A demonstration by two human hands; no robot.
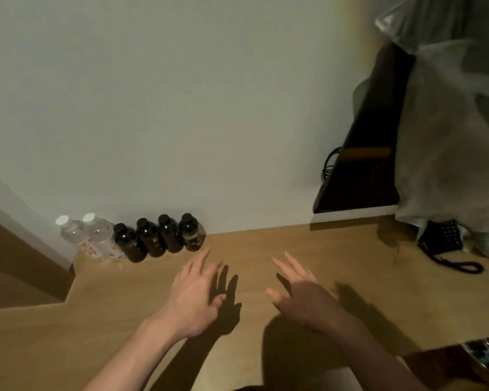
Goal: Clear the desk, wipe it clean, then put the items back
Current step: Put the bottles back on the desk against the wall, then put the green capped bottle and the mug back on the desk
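Hands hover over the near-centre of the wooden desk (294, 244): the left hand (194, 299) and the right hand (299, 296) are both spread, fingers straight and apart, gripping nothing, with their shadows cast on the surface between and beside them. Four dark bottles (158, 238) stand in a row against the far wall, touching one another, with two clear water bottles (89, 235) just beside them on the left. A black telephone (442, 235) with a coiled cord sits at the far right, partly under a translucent plastic sheet (446, 136) draped over a dark angled panel (370, 142).
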